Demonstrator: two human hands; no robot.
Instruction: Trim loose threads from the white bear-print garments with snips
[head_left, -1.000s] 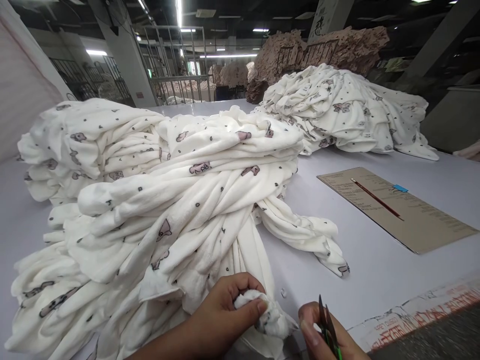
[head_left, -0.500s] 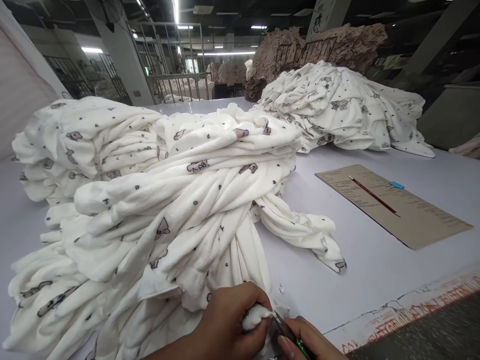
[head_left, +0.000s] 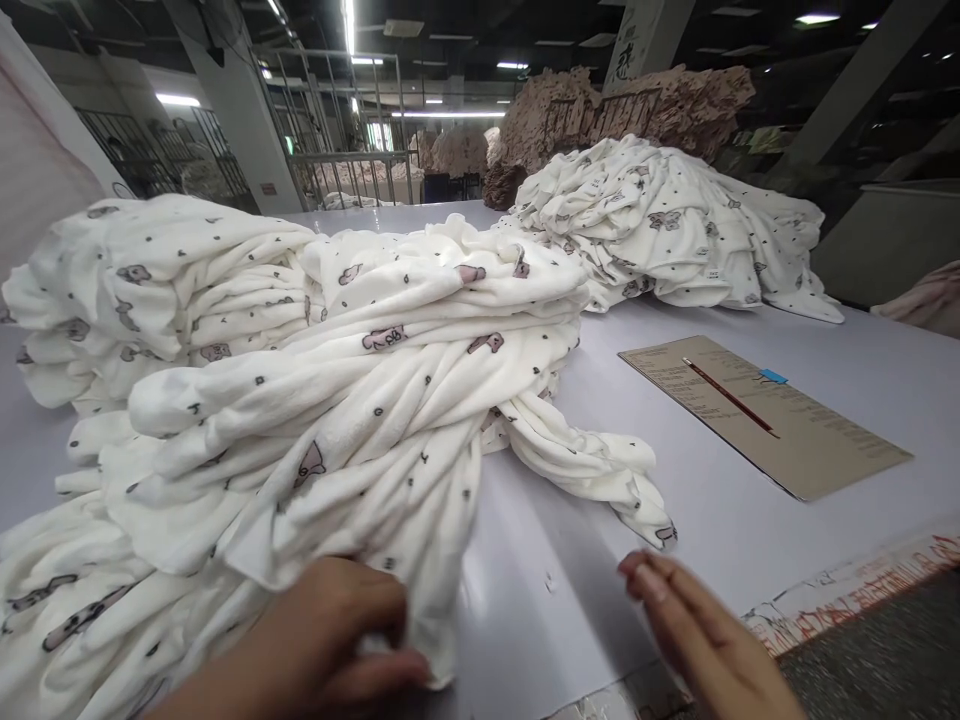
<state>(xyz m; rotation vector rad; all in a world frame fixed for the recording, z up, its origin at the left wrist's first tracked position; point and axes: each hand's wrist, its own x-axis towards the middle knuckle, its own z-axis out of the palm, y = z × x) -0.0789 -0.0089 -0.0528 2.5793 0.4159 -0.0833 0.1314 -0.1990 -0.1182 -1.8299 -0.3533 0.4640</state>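
Observation:
A big heap of white fleece cloth [head_left: 337,400] printed with small grey-pink animals lies across the pale table [head_left: 750,520]. My left hand [head_left: 322,640] is at the heap's near edge, fingers over a hanging fold and thumb under it, gripping the cloth. My right hand [head_left: 690,630] hovers over bare table to the right of the heap. Its fingers are stretched out together and slightly blurred, and nothing shows in them. The small green-handled snips are out of sight.
A brown cardboard sheet [head_left: 772,420] with a red pencil [head_left: 727,397] and a blue tag lies on the right of the table. A second white printed pile [head_left: 660,225] sits at the back, with tan fabric stacks [head_left: 622,105] behind. The table's worn front edge [head_left: 847,600] runs bottom right.
My right hand has pulled away from the cloth tip and straightened its fingers; the snips are no longer visible. My left hand released the bunched tip and shifted left onto a fold.

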